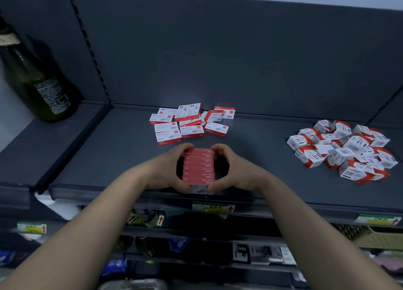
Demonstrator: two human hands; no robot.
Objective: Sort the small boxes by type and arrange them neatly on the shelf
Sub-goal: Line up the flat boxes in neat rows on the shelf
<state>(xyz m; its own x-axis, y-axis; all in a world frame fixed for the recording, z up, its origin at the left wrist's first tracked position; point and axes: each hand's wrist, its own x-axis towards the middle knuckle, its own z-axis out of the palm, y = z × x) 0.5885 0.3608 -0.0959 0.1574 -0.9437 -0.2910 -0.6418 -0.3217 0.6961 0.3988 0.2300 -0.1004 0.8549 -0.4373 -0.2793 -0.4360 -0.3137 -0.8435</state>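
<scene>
While both hands are clamped on it, the row of red boxes (198,168) sits in the middle of the frame, near the front edge of the shelf (109,154). The left hand (168,172) and right hand (233,170) curl round its two sides, fingertips at the far end and thumbs at the near end. Small card boxes like these look light and stiff, yet a loose row may buckle (squeeze from the ends, I'd say). Just behind lies the scattered pile of staple boxes (187,124); the paper clip boxes (342,150) are heaped at the right.
</scene>
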